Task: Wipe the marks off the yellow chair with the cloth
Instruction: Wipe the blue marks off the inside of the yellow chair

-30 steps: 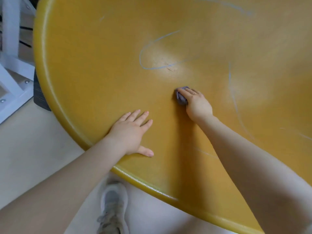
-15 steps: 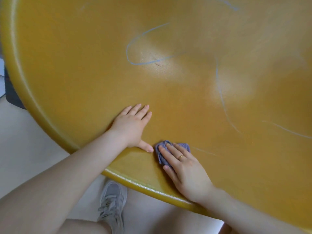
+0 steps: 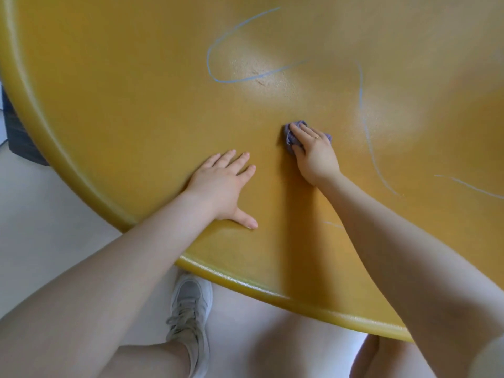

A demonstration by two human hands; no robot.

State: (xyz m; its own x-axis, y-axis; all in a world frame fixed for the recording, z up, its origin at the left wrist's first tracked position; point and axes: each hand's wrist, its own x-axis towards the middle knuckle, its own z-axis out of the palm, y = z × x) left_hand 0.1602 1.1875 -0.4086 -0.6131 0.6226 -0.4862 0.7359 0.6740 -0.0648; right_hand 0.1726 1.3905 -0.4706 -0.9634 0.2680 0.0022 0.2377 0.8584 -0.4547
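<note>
Under your right hand point(image 3: 316, 156) lies the cloth point(image 3: 293, 132), bunched small and purple, pressed flat to the seat of the yellow chair point(image 3: 136, 110) by straight fingers, so your weight goes into the rub rather than into gripping. Your left hand point(image 3: 221, 186) rests spread and relaxed on the seat just beside it, near the rim, holding nothing; it looks placed there to steady you and the chair while you lean in. Beyond the cloth a blue loop point(image 3: 218, 69) remains, with a long blue line point(image 3: 365, 124) to its right and a shorter streak point(image 3: 469, 186) further out, so most of the wiping seems ahead of you. Below the rim you can see your grey shoe point(image 3: 191, 306) on the pale floor point(image 3: 41, 214).
</note>
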